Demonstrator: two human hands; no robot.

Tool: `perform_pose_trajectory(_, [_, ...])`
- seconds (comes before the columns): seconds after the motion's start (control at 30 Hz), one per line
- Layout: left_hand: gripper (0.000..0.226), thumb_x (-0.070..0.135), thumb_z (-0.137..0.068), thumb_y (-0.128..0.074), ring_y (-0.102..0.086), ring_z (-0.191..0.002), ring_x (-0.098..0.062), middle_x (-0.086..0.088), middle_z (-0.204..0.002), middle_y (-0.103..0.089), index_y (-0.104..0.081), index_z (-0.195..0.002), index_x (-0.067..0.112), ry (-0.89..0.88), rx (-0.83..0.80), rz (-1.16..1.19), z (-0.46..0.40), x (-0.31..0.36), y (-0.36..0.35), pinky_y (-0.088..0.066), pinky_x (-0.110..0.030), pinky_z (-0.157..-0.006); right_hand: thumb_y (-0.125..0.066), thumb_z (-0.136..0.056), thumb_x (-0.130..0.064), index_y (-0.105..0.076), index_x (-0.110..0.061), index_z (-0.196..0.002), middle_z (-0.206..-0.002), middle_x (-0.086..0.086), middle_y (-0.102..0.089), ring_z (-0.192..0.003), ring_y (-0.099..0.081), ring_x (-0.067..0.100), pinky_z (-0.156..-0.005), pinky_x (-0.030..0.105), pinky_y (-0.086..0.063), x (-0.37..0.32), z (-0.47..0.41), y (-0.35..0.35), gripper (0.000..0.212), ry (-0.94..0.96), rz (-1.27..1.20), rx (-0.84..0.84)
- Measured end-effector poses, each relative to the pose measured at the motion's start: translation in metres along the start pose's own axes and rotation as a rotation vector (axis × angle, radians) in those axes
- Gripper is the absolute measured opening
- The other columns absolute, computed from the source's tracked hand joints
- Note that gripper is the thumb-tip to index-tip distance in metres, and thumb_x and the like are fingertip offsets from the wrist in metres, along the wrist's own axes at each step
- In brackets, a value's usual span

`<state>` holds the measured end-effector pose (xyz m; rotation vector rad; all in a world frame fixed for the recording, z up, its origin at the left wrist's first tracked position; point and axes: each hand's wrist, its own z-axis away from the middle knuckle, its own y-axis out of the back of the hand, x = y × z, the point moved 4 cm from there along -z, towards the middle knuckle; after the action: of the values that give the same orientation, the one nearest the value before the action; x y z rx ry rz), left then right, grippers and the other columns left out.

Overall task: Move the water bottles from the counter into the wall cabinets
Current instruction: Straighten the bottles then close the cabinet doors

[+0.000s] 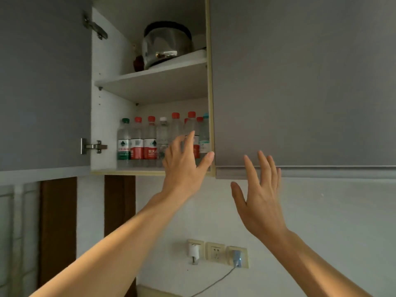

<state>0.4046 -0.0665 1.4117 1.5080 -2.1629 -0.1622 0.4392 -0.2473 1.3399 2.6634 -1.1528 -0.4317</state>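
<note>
Several clear water bottles (pixel 137 142) with red, green, white and teal caps stand upright on the bottom shelf of the open wall cabinet (pixel 111 116). My left hand (pixel 184 161) is raised in front of the bottles at the right of the row, fingers spread and holding nothing. My right hand (pixel 260 196) is up beside it, fingers straight, their tips at the lower edge of the closed grey cabinet door (pixel 300 82). The counter is out of view.
A steel pot (pixel 167 43) sits on the upper shelf. The open grey door (pixel 42 82) hangs at the left with two hinges. Wall sockets (pixel 216 251) with plugs and a cable sit on the white wall below.
</note>
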Motion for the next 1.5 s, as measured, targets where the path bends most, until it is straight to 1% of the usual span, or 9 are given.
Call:
perform_pose_trajectory(0.13, [0.061,0.061,-0.099,-0.036,-0.027,-0.144,-0.022,0.0,-0.154,-0.032,-0.03,-0.153,0.033,0.009,0.058,-0.048,0.017,-0.031,0.058,-0.03,-0.045,-0.115,-0.056,-0.1,-0.031,-0.045,-0.012,-0.147,-0.156,0.012,-0.033,-0.145,-0.026,0.032,-0.115,0.052,-0.035,-0.053,0.009,-0.018,0.052,0.017,-0.241,-0.088])
perform_pose_trajectory(0.27, [0.059,0.06,-0.099,-0.035,-0.031,-0.141,-0.019,0.001,-0.151,-0.038,-0.036,-0.149,0.03,0.073,0.154,-0.103,0.026,-0.061,0.127,-0.034,-0.043,-0.114,-0.057,-0.1,-0.028,-0.046,-0.014,-0.146,-0.15,0.006,-0.043,-0.139,-0.034,0.026,-0.112,0.044,-0.039,-0.101,0.005,-0.03,0.05,0.08,-0.38,-0.099])
perform_pose_trajectory(0.5, [0.056,0.05,-0.102,-0.041,-0.031,-0.138,-0.022,-0.006,-0.15,-0.039,-0.037,-0.15,0.022,0.143,0.305,-0.257,0.033,-0.107,0.247,-0.03,-0.041,-0.112,-0.052,-0.102,-0.032,-0.039,-0.024,-0.151,-0.148,-0.003,-0.041,-0.134,-0.03,0.013,-0.108,0.024,-0.027,-0.215,-0.025,-0.05,0.051,0.128,-0.523,-0.121])
perform_pose_trajectory(0.67, [0.053,0.047,-0.099,-0.049,-0.027,-0.138,-0.024,-0.006,-0.148,-0.04,-0.041,-0.147,0.026,0.108,0.386,-0.219,0.027,-0.132,0.335,-0.029,-0.036,-0.106,-0.05,-0.103,-0.038,-0.029,-0.032,-0.154,-0.152,-0.01,-0.032,-0.139,-0.023,0.005,-0.114,0.028,-0.027,-0.31,-0.032,-0.066,0.056,0.133,-0.699,-0.106])
perform_pose_trajectory(0.93, [0.055,0.042,-0.094,-0.058,-0.003,-0.15,-0.035,-0.012,-0.16,-0.013,-0.043,-0.144,0.024,0.122,0.605,-0.576,0.022,-0.2,0.448,0.001,-0.057,-0.12,-0.053,-0.101,-0.039,-0.008,-0.044,-0.157,-0.157,-0.018,-0.013,-0.133,-0.012,-0.008,-0.104,0.013,-0.016,-0.418,-0.026,-0.096,0.073,0.166,-0.82,-0.093])
perform_pose_trajectory(1.03, [0.058,0.041,-0.094,-0.059,-0.006,-0.148,-0.037,-0.009,-0.16,-0.01,-0.038,-0.145,0.022,0.091,0.591,-0.52,0.019,-0.211,0.461,-0.009,-0.06,-0.118,-0.054,-0.1,-0.04,-0.008,-0.046,-0.156,-0.157,-0.019,-0.014,-0.134,-0.014,-0.006,-0.106,0.021,-0.021,-0.434,-0.025,-0.103,0.072,0.149,-0.799,-0.081])
perform_pose_trajectory(1.2, [0.059,0.046,-0.092,-0.06,-0.014,-0.145,-0.036,-0.003,-0.159,-0.016,-0.039,-0.144,0.026,0.121,0.597,-0.387,0.021,-0.193,0.468,-0.022,-0.059,-0.115,-0.055,-0.101,-0.036,-0.015,-0.04,-0.157,-0.152,-0.019,-0.021,-0.131,-0.02,-0.007,-0.104,0.012,-0.021,-0.442,-0.033,-0.091,0.069,0.119,-0.746,-0.071])
perform_pose_trajectory(1.33, [0.057,0.048,-0.092,-0.061,-0.021,-0.144,-0.033,-0.002,-0.156,-0.026,-0.044,-0.142,0.025,-0.015,0.584,-0.281,0.039,-0.168,0.464,-0.028,-0.059,-0.113,-0.058,-0.1,-0.034,-0.022,-0.05,-0.148,-0.134,-0.027,-0.028,-0.125,-0.037,-0.008,-0.093,-0.006,-0.028,-0.451,-0.037,-0.058,0.062,0.139,-0.823,-0.024])
perform_pose_trajectory(1.5, [0.038,0.039,-0.096,-0.059,-0.047,-0.119,0.001,0.008,-0.143,-0.044,-0.049,-0.131,0.031,-0.296,0.598,0.052,0.053,-0.146,0.461,-0.05,-0.018,-0.087,-0.052,-0.098,-0.047,-0.029,-0.066,-0.133,-0.135,-0.032,-0.04,-0.123,-0.043,-0.015,-0.089,-0.001,-0.04,-0.464,-0.032,-0.011,0.046,0.177,-0.893,-0.013])
